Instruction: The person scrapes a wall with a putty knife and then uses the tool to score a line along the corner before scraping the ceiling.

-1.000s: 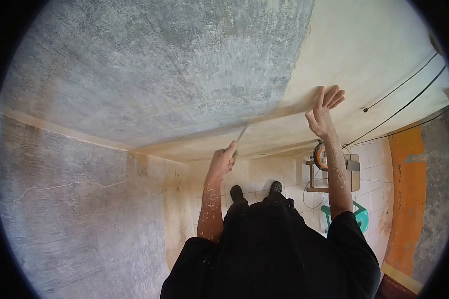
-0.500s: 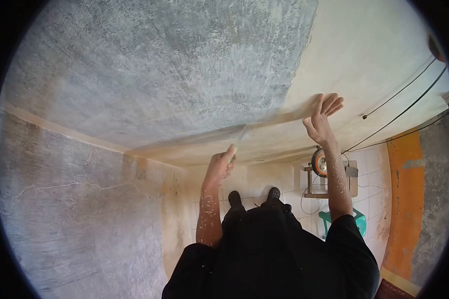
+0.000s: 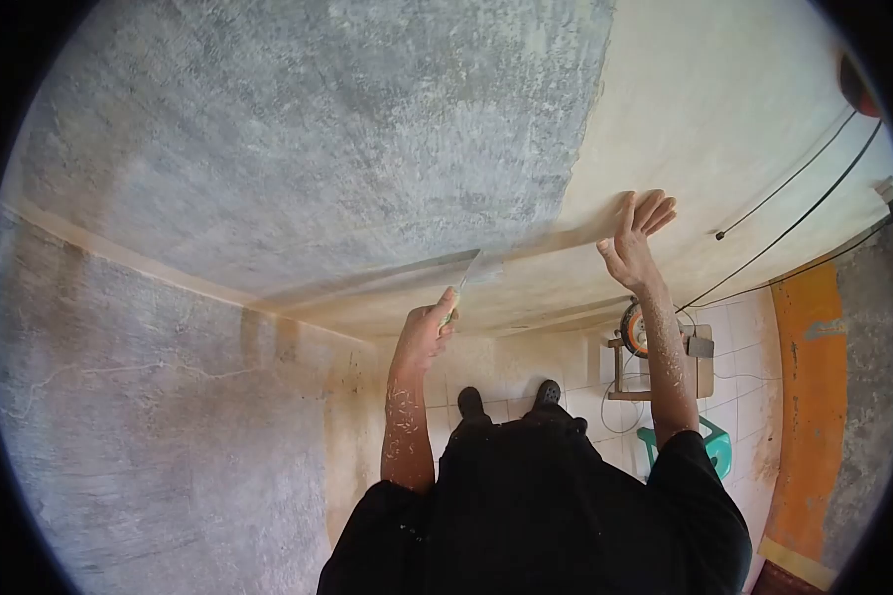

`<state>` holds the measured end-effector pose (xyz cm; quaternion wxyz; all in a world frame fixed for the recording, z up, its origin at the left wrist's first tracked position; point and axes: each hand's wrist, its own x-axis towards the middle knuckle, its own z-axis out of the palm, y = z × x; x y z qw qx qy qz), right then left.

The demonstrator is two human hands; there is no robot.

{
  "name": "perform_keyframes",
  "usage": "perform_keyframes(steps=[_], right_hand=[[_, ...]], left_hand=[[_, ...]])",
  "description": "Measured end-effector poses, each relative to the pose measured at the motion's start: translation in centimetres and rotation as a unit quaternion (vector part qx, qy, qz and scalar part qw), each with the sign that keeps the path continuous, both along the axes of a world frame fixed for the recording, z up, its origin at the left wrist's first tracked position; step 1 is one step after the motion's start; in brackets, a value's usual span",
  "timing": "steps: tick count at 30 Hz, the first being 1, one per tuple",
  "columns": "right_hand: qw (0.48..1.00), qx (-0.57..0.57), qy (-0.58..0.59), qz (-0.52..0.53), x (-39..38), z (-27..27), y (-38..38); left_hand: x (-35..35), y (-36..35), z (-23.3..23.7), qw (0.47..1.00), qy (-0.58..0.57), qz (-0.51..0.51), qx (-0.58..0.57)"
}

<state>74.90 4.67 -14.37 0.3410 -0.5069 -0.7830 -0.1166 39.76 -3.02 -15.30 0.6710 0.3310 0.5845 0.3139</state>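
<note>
My left hand point(image 3: 427, 331) is closed around the handle of a scraper point(image 3: 471, 270), whose thin blade points up and right against the wall. The blade is near the lower edge of the grey, rough wall area point(image 3: 367, 129). To its right, my right hand point(image 3: 639, 241) rests on the cream painted wall point(image 3: 695, 119), fingers spread and holding nothing. Pale flakes cling to both forearms. Part of the scraper handle is hidden in my left fingers.
A wooden stand point(image 3: 704, 377) with an orange and black round item point(image 3: 634, 330) is at the lower right, beside a green plastic stool point(image 3: 716, 448). Black cables point(image 3: 804, 223) hang along the wall. A side wall point(image 3: 169, 416) rises at the left.
My left hand has moved slightly left and down with the scraper, and its blade shows more clearly. My right hand stays spread at nearly the same place on the wall.
</note>
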Motion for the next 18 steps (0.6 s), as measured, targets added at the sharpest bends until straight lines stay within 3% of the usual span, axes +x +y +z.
perform_keyframes(steps=[4,7,11,14,18], right_hand=[[1.0,0.001,0.017,0.004,-0.1,0.3,-0.1],[1.0,-0.012,0.01,0.003,0.1,0.3,-0.2],[1.0,-0.008,0.009,-0.009,-0.2,0.4,-0.3],[0.999,-0.02,0.028,-0.001,-0.6,0.4,-0.3],[0.999,-0.025,0.045,0.009,-0.6,0.5,-0.7]], left_hand=[[2.6,0.0,-0.2,0.999,0.003,-0.027,0.026],[-0.9,-0.5,-0.8,1.0,-0.002,0.022,0.012],[1.8,0.0,-0.9,0.999,0.022,-0.022,0.027],[-0.3,-0.8,-0.9,0.999,0.029,0.025,0.013],[2.0,0.0,-1.9,1.0,-0.004,-0.022,-0.006]])
